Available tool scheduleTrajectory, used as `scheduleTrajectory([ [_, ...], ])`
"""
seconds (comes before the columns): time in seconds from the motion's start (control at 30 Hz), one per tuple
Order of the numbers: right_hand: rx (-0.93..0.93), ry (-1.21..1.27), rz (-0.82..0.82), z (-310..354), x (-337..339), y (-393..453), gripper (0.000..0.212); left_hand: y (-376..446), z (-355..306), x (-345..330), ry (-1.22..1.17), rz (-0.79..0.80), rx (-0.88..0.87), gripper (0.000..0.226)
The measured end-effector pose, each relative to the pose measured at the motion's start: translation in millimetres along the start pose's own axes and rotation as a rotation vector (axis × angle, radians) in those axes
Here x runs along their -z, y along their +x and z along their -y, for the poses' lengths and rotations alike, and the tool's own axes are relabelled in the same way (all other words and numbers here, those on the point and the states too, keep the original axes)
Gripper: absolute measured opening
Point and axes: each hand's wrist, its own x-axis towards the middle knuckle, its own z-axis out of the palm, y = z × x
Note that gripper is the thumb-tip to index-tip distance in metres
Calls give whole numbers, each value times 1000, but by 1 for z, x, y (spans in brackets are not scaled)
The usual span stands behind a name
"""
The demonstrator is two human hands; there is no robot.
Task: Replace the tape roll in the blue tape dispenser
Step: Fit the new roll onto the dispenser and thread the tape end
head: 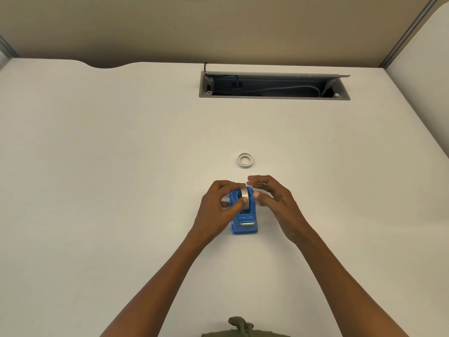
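A blue tape dispenser [245, 222] stands on the white desk [121, 166], its cutter end toward me. A white tape roll [246, 197] sits upright in the dispenser's top. My left hand [218, 207] pinches this roll between thumb and fingers. My right hand [272, 198] hovers at the roll's right side with its fingers curled and apart; whether the fingertips touch the roll is unclear. A second, thinner white ring of tape [245, 160] lies flat on the desk just beyond the hands.
An open grey cable hatch [274, 97] with wires inside is set into the desk at the back. A beige partition wall runs behind the desk. Olive fabric [243, 328] shows at the bottom edge near me.
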Motion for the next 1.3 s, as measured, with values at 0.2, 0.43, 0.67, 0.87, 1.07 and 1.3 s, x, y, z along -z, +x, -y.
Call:
scheduleTrajectory([
  [0.2, 100, -141, -43, -3, 1, -4, 28, 3, 0, -2, 8, 2, 11, 26],
  [0.43, 112, -171, -45, -9, -1, -4, 31, 1, -1, -2, -12, -11, 42, 35],
  [0.67, 62, -216, -53, -12, -3, 3, 29, -1, -5, -1, -43, -28, 33, 48],
  [0.87, 43, -167, -44, -10, -5, 3, 37, -2, -5, -2, -73, -24, 5, 29],
  [1.07, 48, -91, -31, -6, 0, -3, 31, 0, -3, -1, -43, -18, 13, 27],
  [1.3, 81, -97, -59, -4, 1, -9, 30, 5, -5, 0, -23, -25, 16, 28],
])
